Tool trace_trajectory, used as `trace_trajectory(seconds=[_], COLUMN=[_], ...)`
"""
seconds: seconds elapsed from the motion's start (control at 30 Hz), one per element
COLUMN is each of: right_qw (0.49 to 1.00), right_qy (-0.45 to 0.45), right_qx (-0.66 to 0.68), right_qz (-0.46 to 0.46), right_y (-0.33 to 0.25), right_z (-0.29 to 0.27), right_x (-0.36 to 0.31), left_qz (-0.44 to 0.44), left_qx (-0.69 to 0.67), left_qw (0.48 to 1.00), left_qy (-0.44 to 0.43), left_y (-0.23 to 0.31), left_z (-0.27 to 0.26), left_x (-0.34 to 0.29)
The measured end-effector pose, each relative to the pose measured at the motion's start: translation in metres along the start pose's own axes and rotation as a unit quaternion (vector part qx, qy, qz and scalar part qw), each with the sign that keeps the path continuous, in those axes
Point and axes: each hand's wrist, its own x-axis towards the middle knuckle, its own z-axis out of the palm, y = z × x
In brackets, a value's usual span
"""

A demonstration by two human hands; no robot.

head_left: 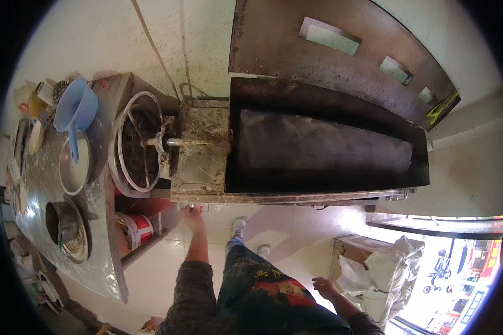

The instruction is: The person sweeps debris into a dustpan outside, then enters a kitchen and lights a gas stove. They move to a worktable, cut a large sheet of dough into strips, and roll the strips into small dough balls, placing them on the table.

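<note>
My left hand (194, 219) reaches forward to the lower front edge of a long metal machine (200, 151), near its left end. Its fingers are closed at that edge, and whatever is in them is too small to make out. Above stands a round metal handwheel (157, 111) on a shaft, left of the machine's box. A long dark metal trough (324, 142) stretches to the right, with its slotted metal lid (285, 39) raised behind. By my right side, my right hand (325, 287) hangs with its fingers loosely apart, holding nothing, near a white-covered stack (383, 273).
A metal-topped table (103, 245) on the left carries a blue plastic dipper (77, 106), a pale bowl (84, 170) and a metal pot (67, 220). Beneath it sits a red and white bucket (140, 229). A bright doorway (447, 268) opens at the right.
</note>
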Motion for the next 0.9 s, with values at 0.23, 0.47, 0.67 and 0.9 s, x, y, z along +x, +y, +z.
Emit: trace_trajectory(seconds=[0.23, 0.47, 0.67, 0.9], right_qw=[0.997, 0.997, 0.998, 0.996], right_qy=[0.032, 0.018, 0.017, 0.002], right_qx=[0.043, -0.077, -0.066, -0.089], right_qz=[-0.060, 0.016, 0.016, -0.007], right_y=[0.011, 0.031, 0.051, 0.040], right_z=[-0.008, -0.023, -0.026, -0.012], right_x=[-0.008, -0.034, -0.038, -0.042], left_qz=[-0.183, -0.185, -0.169, 0.196], left_qx=[-0.261, -0.289, -0.258, 0.246], left_qw=[0.940, 0.928, 0.939, 0.940], left_qy=[-0.125, -0.148, -0.149, -0.135], left_y=[-0.002, -0.004, -0.006, 0.008], left_z=[-0.021, -0.019, -0.022, 0.017], left_x=[0.014, 0.015, 0.005, -0.036])
